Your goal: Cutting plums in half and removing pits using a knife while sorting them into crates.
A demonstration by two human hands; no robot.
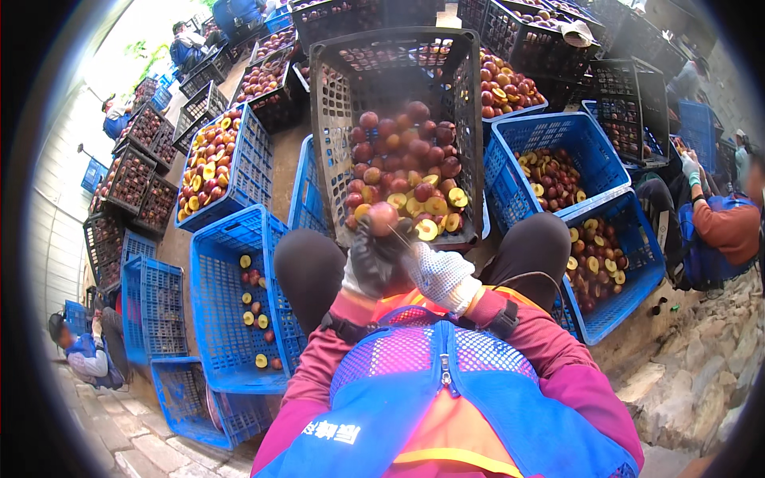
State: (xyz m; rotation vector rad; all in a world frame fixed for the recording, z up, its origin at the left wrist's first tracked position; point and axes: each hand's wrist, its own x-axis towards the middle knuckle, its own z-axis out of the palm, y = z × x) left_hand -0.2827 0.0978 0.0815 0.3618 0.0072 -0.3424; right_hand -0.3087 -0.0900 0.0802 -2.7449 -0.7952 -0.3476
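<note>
Reddish plum [383, 218] pinched at the far end of the left grip [373, 259], near a right grip [442, 276] of unclear closure.

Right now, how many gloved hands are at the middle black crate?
2: the left hand, in black, holding a fruit, and the right hand, in white, beside it.

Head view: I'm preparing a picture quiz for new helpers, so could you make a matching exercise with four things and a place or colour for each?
1. Left hand
2. Right hand
3. Nearest black crate
4. Vest

A. Blue
B. White-gloved
C. Just beyond the hands, holding fruit
D. Mostly black-gloved

Pairs: 1-D; 2-B; 3-C; 4-A
</note>
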